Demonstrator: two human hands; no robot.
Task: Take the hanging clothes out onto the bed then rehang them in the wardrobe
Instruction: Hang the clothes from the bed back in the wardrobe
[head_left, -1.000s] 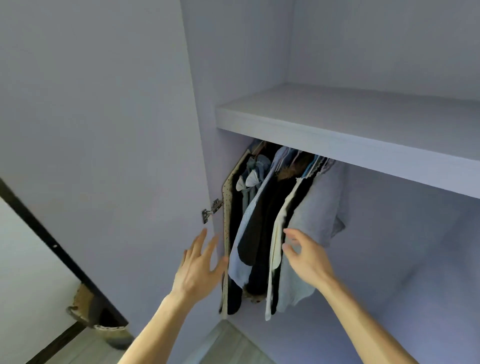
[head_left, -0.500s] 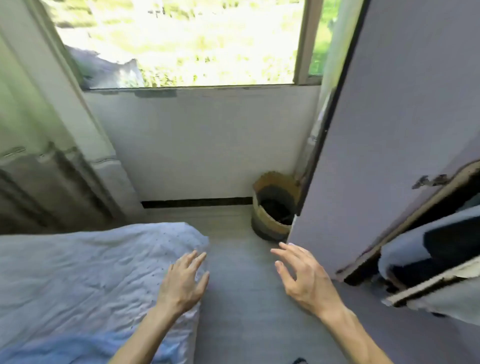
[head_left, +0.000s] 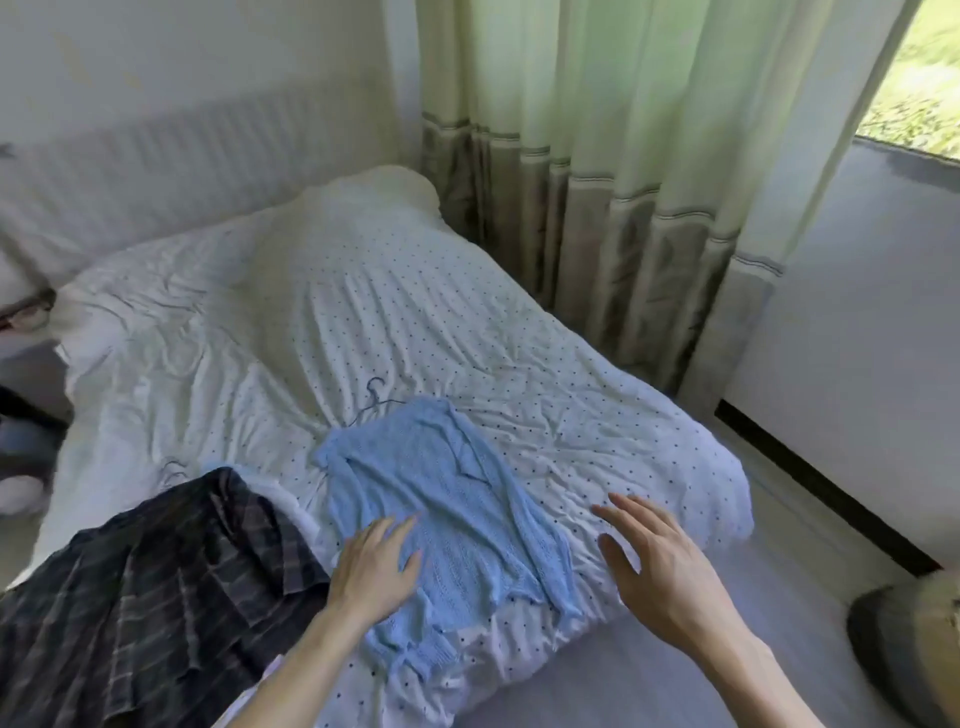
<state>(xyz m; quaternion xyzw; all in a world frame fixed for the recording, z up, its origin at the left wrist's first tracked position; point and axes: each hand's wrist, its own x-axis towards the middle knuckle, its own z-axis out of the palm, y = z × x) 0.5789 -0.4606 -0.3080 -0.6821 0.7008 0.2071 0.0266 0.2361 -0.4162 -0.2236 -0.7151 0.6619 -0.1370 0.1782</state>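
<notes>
Left hand: fingers straight and spread, holding nothing, lying over the near part of the light blue knitted top; we cannot tell whether it presses the knit.
Right hand: fingers spread, empty, above the white dotted bedsheet, just right of the top.
We find the top flat on the bed, stretching away from the left hand, with its thin wire hanger showing at the far end.
Dark plaid shirt: crumpled on the bed, just left of the left hand.
Pale green curtain: well beyond both hands.
Round dark basket: blurred, on the floor right of the right hand.
</notes>
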